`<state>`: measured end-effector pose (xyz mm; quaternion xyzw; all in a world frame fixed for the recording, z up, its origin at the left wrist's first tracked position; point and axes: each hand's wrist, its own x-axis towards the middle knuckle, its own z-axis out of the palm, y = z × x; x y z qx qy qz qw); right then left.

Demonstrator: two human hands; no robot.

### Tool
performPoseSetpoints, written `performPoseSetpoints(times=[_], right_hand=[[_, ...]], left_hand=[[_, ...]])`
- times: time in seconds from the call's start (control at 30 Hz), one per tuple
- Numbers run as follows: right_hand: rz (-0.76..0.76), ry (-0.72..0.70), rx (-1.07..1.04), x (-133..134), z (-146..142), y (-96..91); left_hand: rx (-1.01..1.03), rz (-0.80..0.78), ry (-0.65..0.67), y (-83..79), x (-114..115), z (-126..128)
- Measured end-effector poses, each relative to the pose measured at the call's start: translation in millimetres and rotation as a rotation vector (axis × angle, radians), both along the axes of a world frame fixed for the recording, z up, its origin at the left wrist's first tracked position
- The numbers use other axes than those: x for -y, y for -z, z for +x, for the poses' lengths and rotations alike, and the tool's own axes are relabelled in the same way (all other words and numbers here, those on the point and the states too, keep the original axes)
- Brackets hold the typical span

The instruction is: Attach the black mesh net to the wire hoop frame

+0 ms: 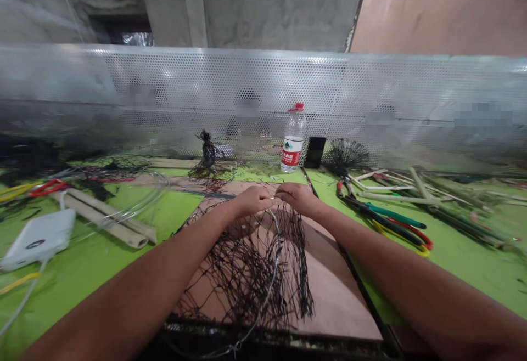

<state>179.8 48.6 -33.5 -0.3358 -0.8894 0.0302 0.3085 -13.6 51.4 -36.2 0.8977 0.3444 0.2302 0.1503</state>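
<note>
My left hand (253, 201) and my right hand (300, 196) meet, fingertips almost touching, over a wooden board (337, 295). Both are closed in a pinch. Between them begins a thin silvery wire (276, 262), which my left fingers grip; it curves down toward the board's near edge. Black netting (251, 273) spreads over the board below, its upper edge reaching my hands. The right fingers pinch at that edge, though the fingertips partly hide what is in them.
A water bottle (292, 141) and a black phone (315, 152) stand behind my hands, before a perforated metal screen (247, 75). Pliers (382, 218) and bamboo strips (420, 185) lie right. At left are bamboo poles (109, 218), coiled wire (152, 191) and a white power bank (39, 237).
</note>
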Motion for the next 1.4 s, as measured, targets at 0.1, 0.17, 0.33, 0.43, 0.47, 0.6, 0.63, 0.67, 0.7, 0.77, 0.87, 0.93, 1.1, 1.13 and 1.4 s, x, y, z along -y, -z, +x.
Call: performPoseSetpoints(times=[0.1, 0.17, 0.33, 0.43, 0.47, 0.6, 0.63, 0.67, 0.7, 0.77, 0.87, 0.93, 1.1, 1.13, 1.4], right_hand=[[-0.008, 0.013, 0.008, -1, 1, 0.8], [-0.011, 0.005, 0.021, 0, 0, 0.4], [-0.066, -0.005, 0.004, 7, -5, -3.1], [-0.114, -0.009, -0.059, 9, -6, -4.2], [-0.140, 0.000, -0.091, 9, -6, -4.5], [-0.311, 0.041, -0.228, 7, -2, -7.4], [-0.367, 0.027, -0.258, 7, 0, -8.3], [-0.425, 0.004, -0.285, 6, 1, -9.2], [-0.479, -0.024, -0.309, 5, 3, -9.8], [-0.562, -0.080, -0.345, 3, 6, -10.4], [-0.595, -0.120, -0.382, -1, 8, -9.6], [-0.578, -0.119, -0.401, -3, 8, -8.4], [-0.546, -0.125, -0.404, -6, 9, -5.3], [-0.534, -0.116, -0.404, -7, 9, -4.7], [-0.358, -0.114, -0.428, -7, 12, -7.2]], left_hand=[[0.043, 0.001, -0.050, 0.8, 1, 0], [0.087, -0.022, -0.093, 0.3, 2, 0], [0.164, -0.117, -0.032, -2.0, 2, -1], [0.186, -0.131, 0.026, -2.9, 1, -1], [0.186, -0.128, 0.037, -3.2, 1, 0], [0.174, -0.110, 0.044, -5.1, 2, 1], [0.171, -0.113, 0.039, -5.7, 3, 1], [0.168, -0.119, 0.033, -6.2, 4, 1], [0.163, -0.128, 0.027, -6.7, 4, 1], [0.152, -0.148, 0.024, -7.3, 5, 1], [0.149, -0.179, 0.033, -8.2, 7, 1], [0.146, -0.199, 0.050, -9.6, 9, 1], [0.097, -0.266, 0.135, -15.1, 14, -2], [0.099, -0.273, 0.147, -15.6, 14, -2], [0.183, -0.177, 0.060, -8.8, 5, -5]])
